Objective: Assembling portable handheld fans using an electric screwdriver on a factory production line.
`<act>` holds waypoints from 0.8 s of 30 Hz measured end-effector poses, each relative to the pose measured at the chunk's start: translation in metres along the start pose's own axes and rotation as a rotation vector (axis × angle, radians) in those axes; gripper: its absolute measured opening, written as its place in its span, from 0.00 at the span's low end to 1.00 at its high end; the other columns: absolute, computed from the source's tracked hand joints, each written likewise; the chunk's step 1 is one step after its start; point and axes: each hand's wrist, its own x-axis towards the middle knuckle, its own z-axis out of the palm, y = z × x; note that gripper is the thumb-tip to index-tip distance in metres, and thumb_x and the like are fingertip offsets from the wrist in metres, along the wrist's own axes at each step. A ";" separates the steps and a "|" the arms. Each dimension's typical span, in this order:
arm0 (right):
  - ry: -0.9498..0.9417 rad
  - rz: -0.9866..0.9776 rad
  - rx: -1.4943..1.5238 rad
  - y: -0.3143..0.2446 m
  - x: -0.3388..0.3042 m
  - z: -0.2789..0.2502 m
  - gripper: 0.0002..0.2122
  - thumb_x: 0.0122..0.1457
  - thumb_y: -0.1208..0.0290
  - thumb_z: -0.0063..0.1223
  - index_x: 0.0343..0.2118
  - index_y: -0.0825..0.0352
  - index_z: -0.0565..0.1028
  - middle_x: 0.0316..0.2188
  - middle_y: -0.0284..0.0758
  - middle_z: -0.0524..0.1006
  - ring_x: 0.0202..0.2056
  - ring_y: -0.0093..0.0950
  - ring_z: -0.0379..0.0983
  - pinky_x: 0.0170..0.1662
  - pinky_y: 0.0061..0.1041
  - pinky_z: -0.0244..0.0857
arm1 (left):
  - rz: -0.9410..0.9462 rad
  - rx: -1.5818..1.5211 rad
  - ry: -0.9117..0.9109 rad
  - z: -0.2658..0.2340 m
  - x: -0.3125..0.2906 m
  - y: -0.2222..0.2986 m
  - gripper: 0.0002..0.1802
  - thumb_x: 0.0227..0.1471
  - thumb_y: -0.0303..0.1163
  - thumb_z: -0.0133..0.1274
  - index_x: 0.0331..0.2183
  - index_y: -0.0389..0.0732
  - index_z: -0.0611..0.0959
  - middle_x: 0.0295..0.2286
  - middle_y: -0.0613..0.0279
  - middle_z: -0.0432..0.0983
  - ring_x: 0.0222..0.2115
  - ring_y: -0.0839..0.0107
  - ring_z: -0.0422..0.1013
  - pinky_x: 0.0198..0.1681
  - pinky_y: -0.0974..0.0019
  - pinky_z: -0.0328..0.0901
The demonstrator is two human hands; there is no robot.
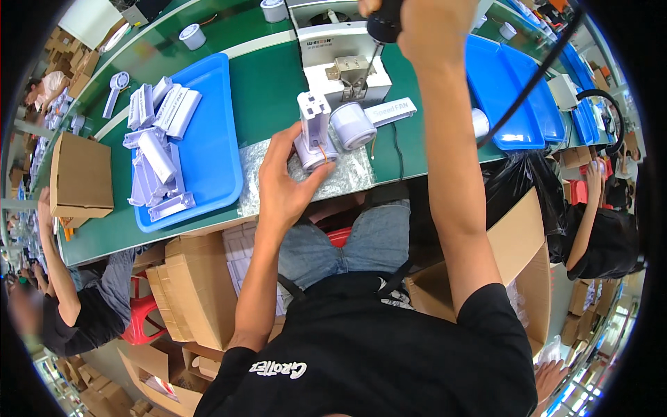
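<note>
I've got left hand [285, 186] pinching white fan body [316, 128] upright, prob for steadiness | right hand [439, 31] gripping black power screwdriver [385, 25] | bubble wrap [356, 175] underneath, scratch-guard I guess

The green table [267, 90] is long. Toward its left end, a cardboard box [87, 174] sits by the near corner, and a blue tray [217, 149] reaches nearly to the near edge. A clear plastic sheet [267, 191] lies along the middle of that edge. Behind the sheet, a white fan [354, 126] rests on its side, handle pointing right. The machine [340, 59] stands toward the far edge; a black cord [398, 149] runs to the near one. More blue trays [504, 118] lie farther right, beside a partly hidden, apparently round white part [480, 123].
</note>
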 end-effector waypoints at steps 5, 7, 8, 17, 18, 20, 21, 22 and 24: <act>0.131 0.357 1.001 -0.041 -0.017 0.024 0.32 0.71 0.36 0.44 0.49 0.69 0.73 0.14 0.31 0.72 0.11 0.19 0.68 0.14 0.17 0.62 | 0.060 0.025 0.021 0.004 0.003 -0.001 0.39 0.42 0.26 0.75 0.57 0.35 0.79 0.49 0.50 0.79 0.49 0.55 0.77 0.54 0.59 0.71; 0.094 0.299 0.721 -0.044 -0.026 0.031 0.33 0.71 0.36 0.44 0.52 0.70 0.71 0.15 0.31 0.73 0.12 0.19 0.68 0.14 0.17 0.62 | 0.058 0.066 0.029 0.003 0.003 -0.001 0.40 0.42 0.27 0.76 0.57 0.35 0.79 0.51 0.49 0.79 0.50 0.54 0.77 0.54 0.59 0.71; 0.076 0.265 0.580 -0.047 -0.031 0.033 0.33 0.71 0.37 0.44 0.53 0.71 0.70 0.16 0.32 0.73 0.12 0.19 0.68 0.15 0.17 0.62 | 0.055 0.069 0.031 0.002 0.003 -0.001 0.40 0.42 0.27 0.76 0.57 0.35 0.79 0.51 0.49 0.79 0.50 0.54 0.77 0.54 0.59 0.71; -0.007 0.064 -0.076 -0.041 -0.054 0.039 0.36 0.71 0.41 0.48 0.61 0.76 0.64 0.19 0.33 0.74 0.15 0.18 0.69 0.17 0.15 0.60 | 0.049 0.083 0.023 0.003 0.003 0.000 0.40 0.41 0.27 0.76 0.58 0.36 0.80 0.50 0.49 0.80 0.50 0.53 0.78 0.53 0.58 0.71; -0.008 0.062 -0.075 -0.039 -0.055 0.039 0.36 0.71 0.41 0.48 0.61 0.76 0.64 0.19 0.33 0.74 0.15 0.18 0.69 0.17 0.15 0.60 | 0.053 0.081 0.026 0.003 0.003 -0.001 0.40 0.41 0.27 0.76 0.58 0.36 0.80 0.50 0.49 0.80 0.50 0.53 0.78 0.53 0.58 0.72; -0.026 0.055 -0.047 -0.034 -0.056 0.038 0.35 0.72 0.42 0.47 0.61 0.76 0.64 0.20 0.33 0.74 0.16 0.18 0.70 0.17 0.15 0.60 | 0.056 0.079 0.031 0.002 0.003 -0.001 0.40 0.41 0.27 0.76 0.58 0.36 0.80 0.50 0.49 0.79 0.50 0.53 0.78 0.53 0.59 0.72; -0.028 0.056 -0.046 -0.033 -0.057 0.038 0.35 0.72 0.42 0.47 0.61 0.76 0.64 0.20 0.33 0.74 0.16 0.18 0.70 0.17 0.15 0.60 | 0.049 0.075 0.027 0.002 0.003 0.000 0.40 0.41 0.26 0.76 0.58 0.36 0.80 0.50 0.49 0.80 0.50 0.53 0.78 0.53 0.58 0.72; -0.008 0.066 -0.038 -0.032 -0.058 0.039 0.34 0.72 0.43 0.48 0.61 0.76 0.64 0.20 0.34 0.74 0.16 0.19 0.69 0.18 0.16 0.60 | 0.041 0.071 0.023 0.001 0.002 0.001 0.40 0.41 0.26 0.76 0.58 0.36 0.80 0.50 0.49 0.80 0.50 0.53 0.78 0.53 0.58 0.72; 0.008 0.076 -0.029 -0.031 -0.059 0.041 0.34 0.72 0.43 0.48 0.61 0.76 0.64 0.21 0.34 0.74 0.16 0.19 0.69 0.18 0.16 0.61 | 0.049 0.063 0.030 0.001 0.001 0.001 0.40 0.41 0.26 0.76 0.58 0.37 0.80 0.49 0.50 0.80 0.49 0.53 0.78 0.53 0.58 0.72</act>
